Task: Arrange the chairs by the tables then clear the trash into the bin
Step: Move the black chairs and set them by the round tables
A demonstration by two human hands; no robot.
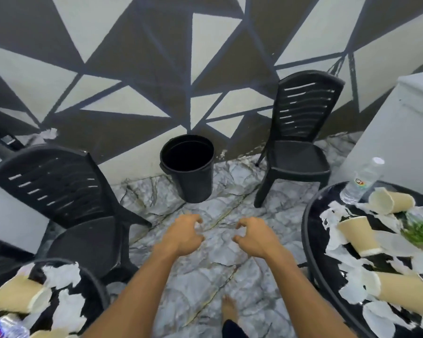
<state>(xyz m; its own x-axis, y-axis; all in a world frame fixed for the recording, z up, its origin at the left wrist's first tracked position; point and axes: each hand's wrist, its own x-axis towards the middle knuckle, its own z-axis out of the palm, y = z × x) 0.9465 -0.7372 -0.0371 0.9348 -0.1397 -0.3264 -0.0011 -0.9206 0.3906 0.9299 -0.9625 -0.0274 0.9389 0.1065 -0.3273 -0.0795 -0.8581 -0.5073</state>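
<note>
Both bare forearms reach forward over the marble-patterned floor (200, 284), and both hands are empty. The left hand (183, 234) is half-curled, fingers bent like claws with the thumb apart, gripping nothing; the right hand (253, 236) mirrors it, fingers hooked inward, touching nothing. The two hands are held apart, palms down, with a gap of floor between them, short of the bin and aimed toward it. A bare foot (228, 309) shows below the right forearm. Nearer than the bin and to its left, a round dark table (93, 284) carries a tipped paper cup (20, 297), torn white paper scraps (61, 274) and a plastic bottle (6, 329) at the frame edge. To the bin's right, a second round dark table (308, 240) holds several tipped paper cups (358, 234), more white scraps, a sprig of greenery (421, 232) and a clear water bottle (363, 182). A black plastic chair (66, 203) stands left of the bin, beside the left table — another black chair (300, 140) stands right of the bin, near the wall. The black bin (188, 167) stands upright and open, against the triangle-painted wall (156, 69).
</note>
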